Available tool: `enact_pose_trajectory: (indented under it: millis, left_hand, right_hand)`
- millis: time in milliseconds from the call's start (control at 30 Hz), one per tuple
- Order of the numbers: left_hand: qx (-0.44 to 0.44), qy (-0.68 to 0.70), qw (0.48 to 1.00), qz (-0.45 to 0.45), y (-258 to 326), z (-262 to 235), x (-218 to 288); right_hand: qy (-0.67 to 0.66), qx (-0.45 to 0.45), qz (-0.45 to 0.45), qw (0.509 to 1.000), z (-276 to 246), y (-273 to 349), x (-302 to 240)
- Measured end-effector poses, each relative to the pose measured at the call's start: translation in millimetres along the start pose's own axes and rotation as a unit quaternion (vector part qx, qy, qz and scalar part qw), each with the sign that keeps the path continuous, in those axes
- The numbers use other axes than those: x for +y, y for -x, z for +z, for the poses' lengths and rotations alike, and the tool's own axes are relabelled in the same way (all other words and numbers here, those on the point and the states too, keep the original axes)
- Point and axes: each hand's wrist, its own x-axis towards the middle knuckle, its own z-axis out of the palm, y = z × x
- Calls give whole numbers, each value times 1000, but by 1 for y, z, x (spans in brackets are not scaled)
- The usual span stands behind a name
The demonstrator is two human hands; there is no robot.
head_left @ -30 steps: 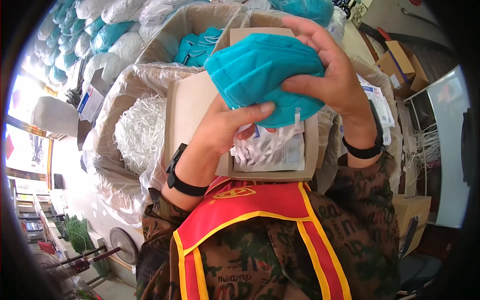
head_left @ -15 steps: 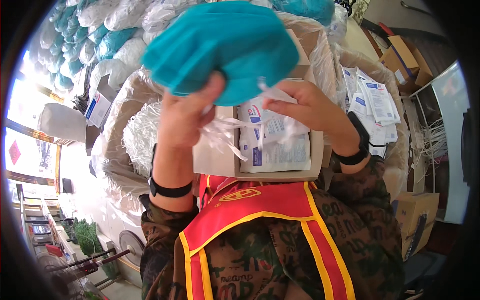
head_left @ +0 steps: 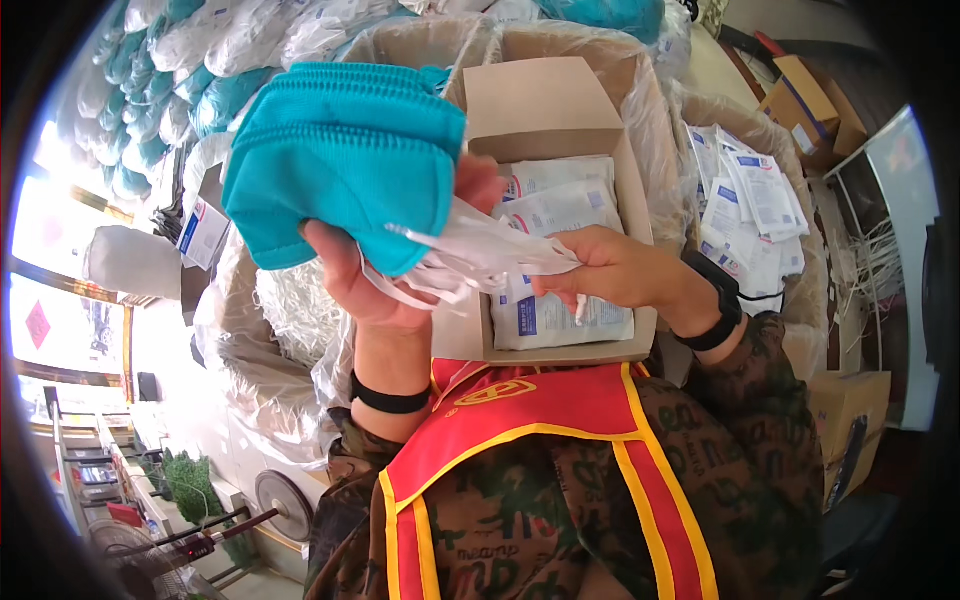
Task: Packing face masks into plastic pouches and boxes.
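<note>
Two grips: clasping teal mask stack (head_left: 340, 160) in left hand (head_left: 380, 294), pinching white straps (head_left: 490, 245) in right hand (head_left: 628, 270); best pulling evenly, keeping layers aligned, avoiding tangles.

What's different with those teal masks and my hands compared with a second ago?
The stack of teal face masks has moved left relative to the cardboard box, still held by your left hand. Your right hand has let go of the masks' fabric and now grips their white straps, drawn out rightward. The box, with white packets inside, stayed in front of you.
</note>
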Motion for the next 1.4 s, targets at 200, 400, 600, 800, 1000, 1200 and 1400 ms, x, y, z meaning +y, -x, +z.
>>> enact_pose_trajectory:
  millis: [200,400,600,800,1000,1200,1400]
  left_hand:
    - [21,13,998,-52,24,12,-13]
    - [-195,-419,857,-227,-16,30,27]
    - [-288,-753,568,-166,-20,76,25]
    - [-259,-805,481,-231,3,90,22]
    - [-303,-837,405,-207,8,80,16]
    - [-321,-829,414,-195,5,79,15]
    - [-313,-837,407,-188,11,80,19]
  right_hand:
    - [79,-37,-57,995,-9,2,4]
    - [345,15,-92,934,-24,29,-29]
    - [401,20,-102,910,-31,18,-46]
    - [508,7,-63,859,2,27,-64]
    - [592,88,-191,778,6,32,-47]
    - [653,42,-161,739,13,30,-68]
    - [597,11,-155,787,2,43,-66]
